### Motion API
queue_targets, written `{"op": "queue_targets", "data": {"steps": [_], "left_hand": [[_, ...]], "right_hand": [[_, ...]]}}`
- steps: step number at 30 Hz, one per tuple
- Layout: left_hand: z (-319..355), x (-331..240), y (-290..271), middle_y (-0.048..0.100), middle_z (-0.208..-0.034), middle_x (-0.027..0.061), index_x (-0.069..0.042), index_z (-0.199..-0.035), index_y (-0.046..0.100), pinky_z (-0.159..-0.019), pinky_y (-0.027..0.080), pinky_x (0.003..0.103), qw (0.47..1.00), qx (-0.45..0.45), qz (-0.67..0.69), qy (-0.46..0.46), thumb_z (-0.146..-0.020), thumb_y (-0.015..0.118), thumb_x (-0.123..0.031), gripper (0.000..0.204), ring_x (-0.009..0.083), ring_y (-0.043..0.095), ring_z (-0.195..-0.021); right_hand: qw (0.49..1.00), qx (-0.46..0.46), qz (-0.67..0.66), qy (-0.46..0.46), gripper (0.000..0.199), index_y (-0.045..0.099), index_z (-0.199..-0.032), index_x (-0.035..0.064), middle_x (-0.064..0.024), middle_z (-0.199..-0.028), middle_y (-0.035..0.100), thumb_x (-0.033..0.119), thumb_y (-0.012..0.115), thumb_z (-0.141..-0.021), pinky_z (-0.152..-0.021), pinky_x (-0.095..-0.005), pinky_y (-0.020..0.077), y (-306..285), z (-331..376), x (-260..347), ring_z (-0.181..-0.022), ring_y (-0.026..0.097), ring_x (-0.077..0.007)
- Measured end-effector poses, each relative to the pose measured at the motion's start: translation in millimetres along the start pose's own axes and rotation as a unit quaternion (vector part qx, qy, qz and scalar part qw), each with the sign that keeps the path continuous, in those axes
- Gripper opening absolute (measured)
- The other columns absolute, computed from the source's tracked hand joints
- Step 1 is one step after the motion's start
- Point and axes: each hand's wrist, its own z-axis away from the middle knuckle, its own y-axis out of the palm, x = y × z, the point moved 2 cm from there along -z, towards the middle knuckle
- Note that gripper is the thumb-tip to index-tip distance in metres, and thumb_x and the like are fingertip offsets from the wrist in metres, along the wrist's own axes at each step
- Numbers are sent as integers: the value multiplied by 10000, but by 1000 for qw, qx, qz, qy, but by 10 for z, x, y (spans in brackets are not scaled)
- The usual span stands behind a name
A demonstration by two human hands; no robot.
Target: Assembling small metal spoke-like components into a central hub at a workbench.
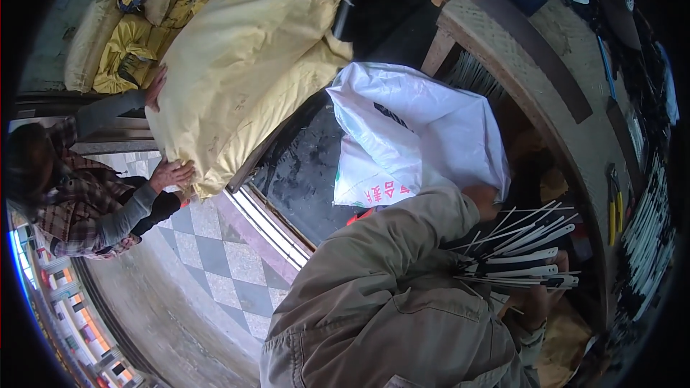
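Note:
My left hand point(483, 201) is at the near right edge of a white woven sack point(460, 118) and appears to grip it, though its fingers are mostly hidden. The sack is crumpled, with dark and red printing. Lower right, my right hand point(533, 305) is closed around a loose bundle of thin white strips point(528, 253). Several strips have rounded ends with small holes, and they fan out to the right. Part of this hand is hidden behind the strips.
At left, another person's hands point(172, 174) hold a large, full yellow sack point(248, 71). More filled sacks point(129, 50) lie behind it. A curved bench point(553, 64) runs along the right, carrying yellow-handled pliers point(615, 208) and many white strips point(643, 244). Checkered floor tiles point(215, 251) show lower left.

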Motion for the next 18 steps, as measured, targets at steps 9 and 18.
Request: {"op": "queue_targets", "data": {"steps": [9,18], "left_hand": [[220,175,157,621,-1021,166,-55,-1124,563,-834,452,368,995,-78,59,-3,-821,590,-367,436,289,593,-943],[2023,1099,662,580,-1119,157,-13,-1207,510,-876,433,398,598,-264,741,-150,-870,465,-178,378,293,542,-1053]], "right_hand": [[995,41,-88,9,358,443,-887,67,23,-803,461,205,718,-704,-654,-189,364,-221,38,104,-712,434,-47],[989,36,-140,-11,286,449,-863,55,0,-789,469,39,675,-689,-666,-208,366,-692,172,181,-707,425,-57]]}}
